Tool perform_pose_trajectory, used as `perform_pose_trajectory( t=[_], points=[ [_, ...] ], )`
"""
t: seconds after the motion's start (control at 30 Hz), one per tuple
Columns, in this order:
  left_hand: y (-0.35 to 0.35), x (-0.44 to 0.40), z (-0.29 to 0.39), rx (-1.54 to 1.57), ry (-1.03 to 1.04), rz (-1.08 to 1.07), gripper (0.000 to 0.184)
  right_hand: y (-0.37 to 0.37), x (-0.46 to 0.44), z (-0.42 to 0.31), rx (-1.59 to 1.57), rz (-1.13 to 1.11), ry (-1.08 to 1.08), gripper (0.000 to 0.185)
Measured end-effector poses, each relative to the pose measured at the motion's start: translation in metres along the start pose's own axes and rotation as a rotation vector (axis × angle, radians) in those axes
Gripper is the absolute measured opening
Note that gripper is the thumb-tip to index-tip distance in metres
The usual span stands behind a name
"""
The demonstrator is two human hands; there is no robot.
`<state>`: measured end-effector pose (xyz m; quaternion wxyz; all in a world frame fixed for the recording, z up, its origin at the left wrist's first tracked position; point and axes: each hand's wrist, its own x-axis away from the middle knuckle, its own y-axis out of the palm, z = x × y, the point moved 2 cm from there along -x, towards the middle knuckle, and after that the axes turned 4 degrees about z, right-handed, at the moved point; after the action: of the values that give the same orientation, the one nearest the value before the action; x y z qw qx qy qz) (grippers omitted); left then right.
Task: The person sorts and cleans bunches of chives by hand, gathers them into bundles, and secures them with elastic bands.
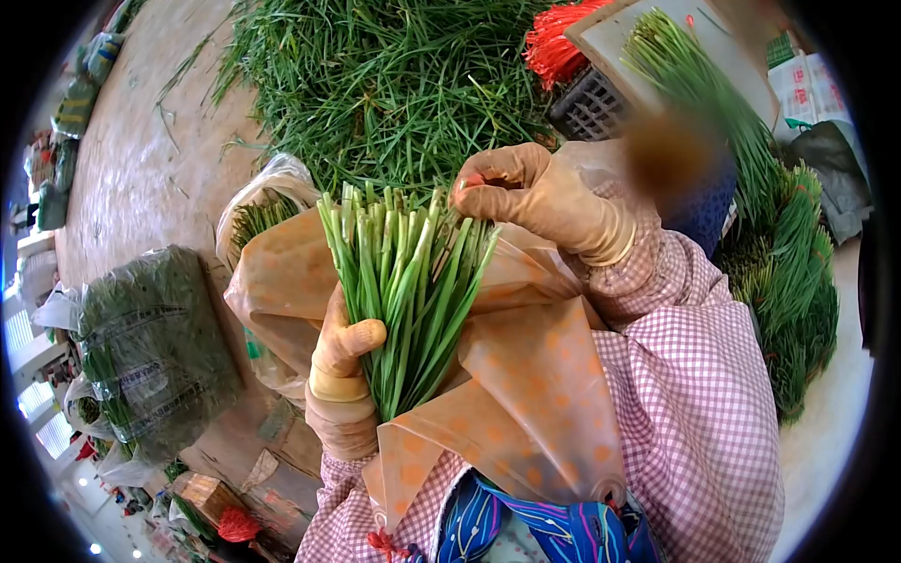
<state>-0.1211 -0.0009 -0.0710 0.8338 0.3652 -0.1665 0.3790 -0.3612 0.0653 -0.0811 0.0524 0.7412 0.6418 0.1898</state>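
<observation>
My left hand [345, 349], in a tan rubber glove, is wrapped round a thick bunch of garlic chives [405, 291]. The cut pale ends point up and away from me, and the green part runs down toward my lap. At the bunch's upper right, my right hand [549, 197], gloved alike, has thumb and fingers pinched together beside the stalk ends. Something reddish shows at those fingertips, too small to name. Under the bunch, a translucent orange-dotted plastic apron [526, 385] covers my lap.
Ahead lies a big heap of loose chives [375, 94]. Red ties [561, 42] and a black crate [589, 105] stand at upper right, near a board [619, 47] with chives on it. Bundled chives [793, 291] are stacked at right. A filled plastic bag [155, 333] lies left.
</observation>
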Motion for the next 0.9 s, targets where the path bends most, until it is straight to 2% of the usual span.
perform_pose_trajectory(
  t=[0.07, 0.2, 0.3, 0.37, 0.4, 0.43, 0.5, 0.53, 0.57, 0.63, 0.67, 0.73, 0.77, 0.83, 0.9],
  points=[
    [0.007, 0.004, 0.002, 0.035, 0.004, 0.016, 0.096, 0.003, 0.006, -0.004, -0.15, -0.008, 0.002, 0.012],
    [0.011, 0.005, 0.003, 0.059, 0.005, 0.033, 0.095, 0.001, 0.005, -0.001, -0.105, -0.029, -0.003, 0.012],
    [0.009, 0.002, -0.001, 0.047, 0.016, 0.019, 0.096, 0.003, 0.0, 0.003, -0.157, 0.037, 0.021, 0.009],
    [0.01, 0.001, -0.003, 0.049, 0.032, 0.007, 0.096, 0.0, -0.004, -0.005, 0.52, 0.155, -0.267, 0.009],
    [0.011, 0.001, -0.002, 0.049, 0.039, 0.016, 0.097, 0.001, -0.004, -0.015, 0.677, 0.199, -0.376, 0.01],
    [0.013, 0.002, -0.002, 0.05, 0.046, 0.023, 0.097, -0.003, -0.007, -0.016, 0.678, 0.198, -0.375, 0.01],
    [0.013, 0.002, -0.001, 0.056, 0.032, 0.018, 0.097, -0.014, -0.013, -0.027, 1.027, 0.389, -0.828, 0.01],
    [0.013, 0.002, -0.001, 0.049, 0.032, 0.023, 0.097, -0.028, -0.021, -0.022, 0.824, 0.475, -0.698, 0.011],
    [0.012, 0.002, -0.001, 0.043, 0.032, 0.032, 0.097, -0.043, -0.028, -0.024, 0.705, 0.613, -0.764, 0.012],
    [0.011, 0.003, -0.001, 0.05, 0.036, 0.024, 0.097, -0.067, -0.031, -0.053, 0.719, 0.861, -0.547, 0.016],
    [0.01, 0.001, 0.0, 0.051, 0.035, 0.007, 0.097, -0.065, -0.031, -0.063, 0.719, 0.859, -0.548, 0.016],
    [0.009, -0.001, 0.0, 0.051, 0.035, -0.015, 0.098, -0.06, -0.031, -0.073, 0.339, 0.534, -0.509, 0.026],
    [0.007, -0.001, 0.0, 0.055, 0.018, -0.014, 0.097, -0.056, -0.029, -0.072, 0.339, 0.535, -0.508, 0.026],
    [0.006, -0.001, -0.001, 0.055, -0.005, -0.01, 0.097, -0.031, -0.026, -0.064, 0.242, 0.06, -0.388, 0.023],
    [0.007, 0.0, 0.0, 0.097, -0.012, 0.014, 0.097, -0.012, -0.019, -0.048, 0.388, -0.08, -0.355, 0.028]
  ],
)
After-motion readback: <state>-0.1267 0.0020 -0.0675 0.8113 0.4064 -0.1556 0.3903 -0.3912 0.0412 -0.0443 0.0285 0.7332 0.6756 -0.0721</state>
